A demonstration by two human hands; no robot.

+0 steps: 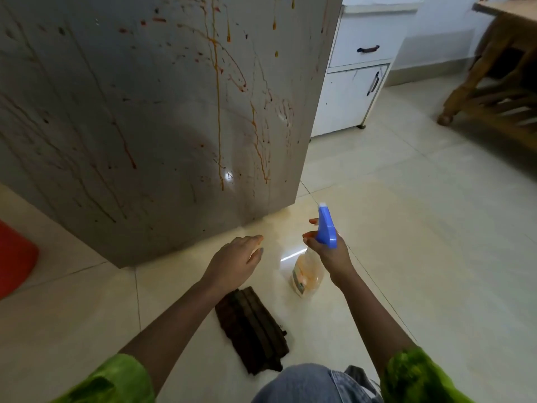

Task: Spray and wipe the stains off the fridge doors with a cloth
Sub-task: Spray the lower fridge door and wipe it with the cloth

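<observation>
The grey fridge door (151, 112) fills the upper left, streaked with red and orange drips and dark splatters. My right hand (331, 254) grips the neck of a clear spray bottle (308, 274) with a blue trigger head, its nozzle pointing up toward the door's lower right corner. My left hand (238, 261) hovers empty, fingers slightly apart, just in front of the door's bottom edge. A folded dark brown cloth (252, 330) lies on the floor tiles below my left forearm.
A white cabinet (348, 91) with dark handles stands right of the fridge. Wooden furniture (494, 82) sits at the far right. A red object (14, 257) is at the left edge. My knee in denim (305, 385) is at the bottom.
</observation>
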